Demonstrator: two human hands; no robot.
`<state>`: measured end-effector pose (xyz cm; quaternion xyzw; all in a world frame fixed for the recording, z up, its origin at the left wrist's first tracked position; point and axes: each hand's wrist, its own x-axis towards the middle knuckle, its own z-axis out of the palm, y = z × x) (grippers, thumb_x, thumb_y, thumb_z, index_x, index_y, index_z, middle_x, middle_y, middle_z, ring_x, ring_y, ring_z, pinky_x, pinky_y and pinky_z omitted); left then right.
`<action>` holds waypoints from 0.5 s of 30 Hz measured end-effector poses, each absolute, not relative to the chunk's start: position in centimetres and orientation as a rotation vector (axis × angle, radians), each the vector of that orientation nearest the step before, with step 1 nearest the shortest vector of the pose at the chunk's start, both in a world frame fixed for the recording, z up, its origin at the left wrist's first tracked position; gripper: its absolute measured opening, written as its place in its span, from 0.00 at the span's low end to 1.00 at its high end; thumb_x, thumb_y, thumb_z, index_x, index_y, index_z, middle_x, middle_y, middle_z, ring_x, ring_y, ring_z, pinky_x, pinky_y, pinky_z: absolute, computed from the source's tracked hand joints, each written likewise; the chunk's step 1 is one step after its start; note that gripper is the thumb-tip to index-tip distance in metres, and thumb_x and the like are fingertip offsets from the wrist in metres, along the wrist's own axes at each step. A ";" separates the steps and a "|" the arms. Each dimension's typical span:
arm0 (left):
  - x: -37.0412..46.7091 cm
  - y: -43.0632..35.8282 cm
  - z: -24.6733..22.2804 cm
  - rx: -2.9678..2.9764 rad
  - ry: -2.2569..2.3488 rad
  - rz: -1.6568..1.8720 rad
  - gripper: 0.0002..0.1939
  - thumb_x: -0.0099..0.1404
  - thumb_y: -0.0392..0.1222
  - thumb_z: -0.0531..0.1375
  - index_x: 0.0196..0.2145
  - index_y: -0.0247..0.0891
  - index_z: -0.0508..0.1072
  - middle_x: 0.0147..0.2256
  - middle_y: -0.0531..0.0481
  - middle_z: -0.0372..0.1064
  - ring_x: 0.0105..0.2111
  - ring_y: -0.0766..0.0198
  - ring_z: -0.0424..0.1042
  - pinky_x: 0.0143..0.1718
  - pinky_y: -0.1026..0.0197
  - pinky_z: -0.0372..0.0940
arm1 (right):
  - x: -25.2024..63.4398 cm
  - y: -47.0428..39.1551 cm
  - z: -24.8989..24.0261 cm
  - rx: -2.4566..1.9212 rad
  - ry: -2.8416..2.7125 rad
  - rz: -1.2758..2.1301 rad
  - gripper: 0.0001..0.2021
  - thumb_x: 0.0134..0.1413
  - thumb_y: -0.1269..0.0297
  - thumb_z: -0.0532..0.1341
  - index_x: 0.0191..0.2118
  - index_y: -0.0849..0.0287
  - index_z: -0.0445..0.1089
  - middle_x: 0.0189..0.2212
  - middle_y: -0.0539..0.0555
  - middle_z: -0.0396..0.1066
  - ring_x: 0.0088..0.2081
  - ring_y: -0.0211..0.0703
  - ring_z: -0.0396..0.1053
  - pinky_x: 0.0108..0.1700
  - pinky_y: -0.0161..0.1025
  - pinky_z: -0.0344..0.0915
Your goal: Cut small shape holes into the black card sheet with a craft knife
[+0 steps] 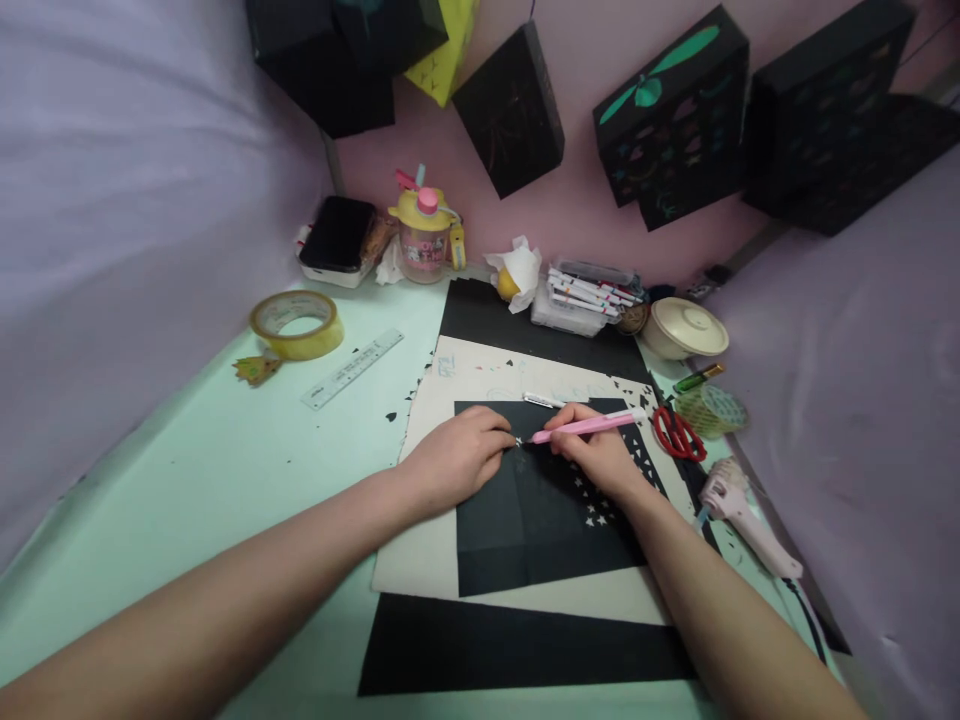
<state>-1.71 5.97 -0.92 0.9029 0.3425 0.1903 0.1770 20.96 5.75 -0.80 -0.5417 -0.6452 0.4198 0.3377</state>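
Observation:
A sheet of black paper (495, 530) lies on a white board with small star and triangle holes cut through its right side. My right hand (596, 455) is closed around a pink craft knife (585, 426), its tip meeting the paper near a small white star-shaped cut-out (519, 441). My left hand (461, 455) rests on the sheet at its left, fingers extended, the fingertips beside that star and close to the blade. A slim white pen-like tool (544, 401) lies just beyond my right hand.
Black card (525, 645) sticks out under the white board (416, 560). Red-handled scissors (679, 435) and a glue gun (750, 520) lie at right. Left are a ruler (352, 370) and a tape roll (326, 333). Behind stand a cup (424, 245) and a marker box (577, 310). Black boxes (514, 115) hang above.

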 end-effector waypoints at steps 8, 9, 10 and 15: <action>-0.9 8.2 1.6 2.490 0.994 0.310 0.12 0.63 0.35 0.55 0.42 0.38 0.75 0.39 0.47 0.71 0.42 0.61 0.69 0.46 0.59 0.63 | 21.2 5.8 -0.3 -1.351 -1.712 1.187 0.03 0.47 0.68 0.59 0.30 0.59 0.68 0.22 0.47 0.69 0.25 0.36 0.64 0.29 0.34 0.59; -0.8 8.6 1.9 2.493 0.973 0.257 0.11 0.62 0.35 0.56 0.42 0.39 0.75 0.39 0.48 0.72 0.40 0.62 0.69 0.45 0.61 0.63 | 21.2 5.8 -0.2 -1.350 -1.726 1.187 0.03 0.47 0.69 0.58 0.30 0.59 0.68 0.23 0.48 0.70 0.26 0.37 0.65 0.29 0.34 0.59; -0.7 9.1 2.2 2.495 0.963 0.204 0.11 0.61 0.35 0.57 0.41 0.39 0.76 0.39 0.48 0.72 0.40 0.62 0.70 0.43 0.62 0.63 | 21.2 5.8 -0.2 -1.352 -1.738 1.186 0.03 0.46 0.69 0.58 0.30 0.58 0.69 0.23 0.48 0.71 0.27 0.37 0.66 0.30 0.34 0.60; 0.2 11.0 3.7 2.481 0.909 -0.047 0.13 0.55 0.39 0.64 0.40 0.40 0.77 0.36 0.50 0.75 0.35 0.62 0.72 0.35 0.65 0.64 | 21.4 5.8 -0.2 -1.330 -1.758 1.202 0.04 0.46 0.70 0.58 0.30 0.58 0.69 0.24 0.48 0.71 0.28 0.38 0.67 0.30 0.34 0.60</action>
